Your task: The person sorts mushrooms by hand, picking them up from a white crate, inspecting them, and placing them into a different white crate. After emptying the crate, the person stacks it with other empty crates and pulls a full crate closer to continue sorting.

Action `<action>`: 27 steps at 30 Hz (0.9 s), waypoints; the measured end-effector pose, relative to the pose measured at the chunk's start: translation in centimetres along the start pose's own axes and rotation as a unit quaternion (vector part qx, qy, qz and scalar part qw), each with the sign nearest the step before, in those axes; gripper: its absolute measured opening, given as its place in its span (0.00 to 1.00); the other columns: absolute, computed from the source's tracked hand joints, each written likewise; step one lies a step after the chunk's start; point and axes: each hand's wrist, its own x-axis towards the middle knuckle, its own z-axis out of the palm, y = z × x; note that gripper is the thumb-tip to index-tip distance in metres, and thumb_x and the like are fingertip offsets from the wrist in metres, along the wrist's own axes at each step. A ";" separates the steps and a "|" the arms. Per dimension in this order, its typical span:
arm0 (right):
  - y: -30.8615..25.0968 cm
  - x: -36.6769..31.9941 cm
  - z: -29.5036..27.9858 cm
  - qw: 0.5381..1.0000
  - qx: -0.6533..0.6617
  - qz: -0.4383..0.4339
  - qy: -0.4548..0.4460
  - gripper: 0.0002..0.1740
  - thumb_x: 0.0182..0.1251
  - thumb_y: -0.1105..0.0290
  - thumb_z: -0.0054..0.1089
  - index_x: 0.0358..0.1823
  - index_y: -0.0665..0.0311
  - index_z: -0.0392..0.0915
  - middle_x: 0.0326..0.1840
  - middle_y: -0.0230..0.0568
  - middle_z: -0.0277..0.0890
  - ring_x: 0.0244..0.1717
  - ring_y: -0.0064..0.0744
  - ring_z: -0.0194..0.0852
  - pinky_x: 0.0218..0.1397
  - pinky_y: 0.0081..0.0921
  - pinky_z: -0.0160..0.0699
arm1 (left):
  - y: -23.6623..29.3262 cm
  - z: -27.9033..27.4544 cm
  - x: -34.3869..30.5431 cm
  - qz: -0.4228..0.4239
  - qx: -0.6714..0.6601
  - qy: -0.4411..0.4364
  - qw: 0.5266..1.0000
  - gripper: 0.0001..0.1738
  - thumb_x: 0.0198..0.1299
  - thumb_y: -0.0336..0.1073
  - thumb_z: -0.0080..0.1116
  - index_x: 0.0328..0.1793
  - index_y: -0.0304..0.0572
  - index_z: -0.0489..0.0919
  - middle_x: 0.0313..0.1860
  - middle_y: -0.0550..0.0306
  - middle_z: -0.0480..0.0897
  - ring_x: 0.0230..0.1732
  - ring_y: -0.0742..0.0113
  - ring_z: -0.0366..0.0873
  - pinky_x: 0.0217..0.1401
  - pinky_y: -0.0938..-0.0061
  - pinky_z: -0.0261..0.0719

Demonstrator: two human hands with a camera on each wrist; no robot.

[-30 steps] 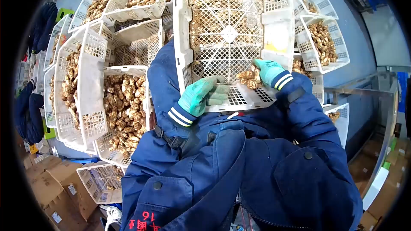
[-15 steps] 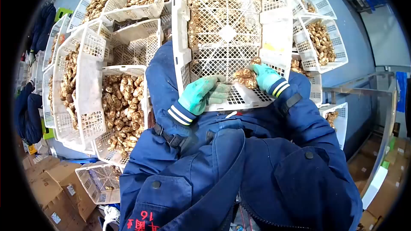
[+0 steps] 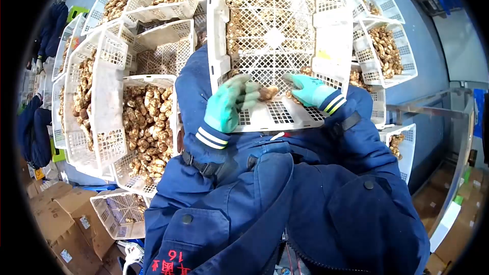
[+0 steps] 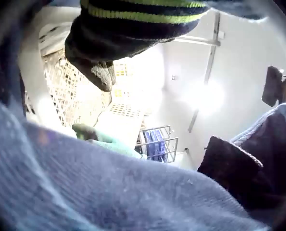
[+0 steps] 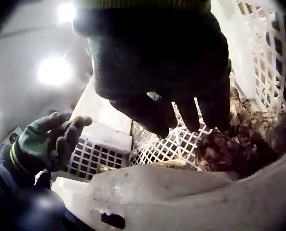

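Note:
A white lattice crate (image 3: 217, 25) lies across the person's lap, its near rim (image 5: 162, 190) low in the right wrist view. The gloved left hand (image 3: 227, 103) is over its near left part, fingers loosely bent with nothing held (image 5: 49, 144). A brown knobbly piece (image 3: 268, 93) lies just beside those fingertips. At the near right, the gloved right hand (image 3: 310, 92) has its fingers spread and relaxed above the crate floor (image 5: 157, 72). Brown clumps (image 5: 234, 149) lie by its fingertips, partly hidden. The left wrist view shows the left hand dark (image 4: 97, 72) and part of the right (image 4: 111, 144).
Crates of brown knobbly produce (image 3: 148, 127) stand at the left, and more (image 3: 384, 51) at the right. A metal frame (image 3: 466, 142) is at the far right. Cardboard boxes (image 3: 69, 219) lie at lower left. Another person's dark sleeve (image 3: 35, 132) shows at the left edge.
The right hand has let go of the clump it held and its fingers have spread. A brown piece now lies between the hands. The left hand has shifted slightly left, its fingers more bent.

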 end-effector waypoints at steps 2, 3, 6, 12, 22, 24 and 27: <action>2.3 0.9 0.6 0.980 -0.178 -0.043 0.083 0.29 0.66 0.69 0.50 0.71 0.59 0.65 0.57 0.52 0.77 0.56 0.45 0.78 0.58 0.35 0.76 | 1.6 0.3 -0.4 0.048 -0.014 0.042 0.998 0.26 0.74 0.44 0.48 0.69 0.29 0.67 0.54 0.43 0.80 0.50 0.59 0.80 0.54 0.69 0.80; 1.4 1.2 0.1 0.986 -0.159 -0.040 0.043 0.29 0.66 0.68 0.49 0.70 0.60 0.66 0.53 0.55 0.78 0.52 0.48 0.79 0.56 0.38 0.77 | 2.3 0.5 -0.6 0.097 -0.033 0.042 0.994 0.29 0.74 0.46 0.48 0.69 0.28 0.66 0.55 0.43 0.80 0.51 0.60 0.80 0.56 0.71 0.79; -2.0 2.3 -0.1 0.985 -0.128 -0.115 -0.030 0.30 0.64 0.67 0.49 0.69 0.60 0.67 0.52 0.56 0.79 0.52 0.52 0.79 0.56 0.42 0.76 | 4.3 -0.3 -0.8 0.141 0.017 0.108 0.984 0.31 0.73 0.48 0.50 0.71 0.28 0.65 0.55 0.45 0.81 0.51 0.61 0.81 0.56 0.71 0.79; -4.5 7.5 3.7 0.943 -0.294 -0.064 -0.142 0.32 0.64 0.62 0.52 0.71 0.56 0.66 0.65 0.53 0.73 0.61 0.52 0.75 0.64 0.40 0.73 | 5.5 -1.6 -2.2 0.157 -0.004 0.116 0.981 0.29 0.74 0.47 0.47 0.69 0.29 0.67 0.56 0.43 0.81 0.52 0.60 0.82 0.56 0.69 0.80; -4.4 7.7 4.8 0.974 -0.193 -0.012 -0.121 0.19 0.65 0.57 0.54 0.49 0.62 0.75 0.41 0.55 0.80 0.45 0.56 0.79 0.49 0.43 0.77 | 4.3 -1.7 -1.8 0.128 -0.057 0.056 0.989 0.28 0.75 0.46 0.47 0.69 0.28 0.67 0.54 0.44 0.80 0.49 0.62 0.81 0.53 0.72 0.80; -3.0 8.4 5.1 0.973 -0.188 -0.081 -0.103 0.22 0.65 0.57 0.53 0.55 0.63 0.71 0.43 0.56 0.80 0.45 0.56 0.79 0.49 0.44 0.76 | 4.3 -1.5 -1.6 0.108 -0.061 0.053 0.991 0.27 0.75 0.46 0.46 0.68 0.28 0.67 0.53 0.45 0.80 0.49 0.63 0.80 0.52 0.73 0.79; -2.7 9.4 4.9 0.969 -0.179 -0.031 -0.168 0.20 0.63 0.57 0.56 0.49 0.63 0.76 0.40 0.53 0.81 0.42 0.54 0.80 0.46 0.42 0.77 | 3.9 -0.6 -2.0 0.104 -0.037 0.036 0.993 0.28 0.76 0.46 0.45 0.68 0.28 0.67 0.53 0.47 0.80 0.49 0.64 0.80 0.52 0.75 0.78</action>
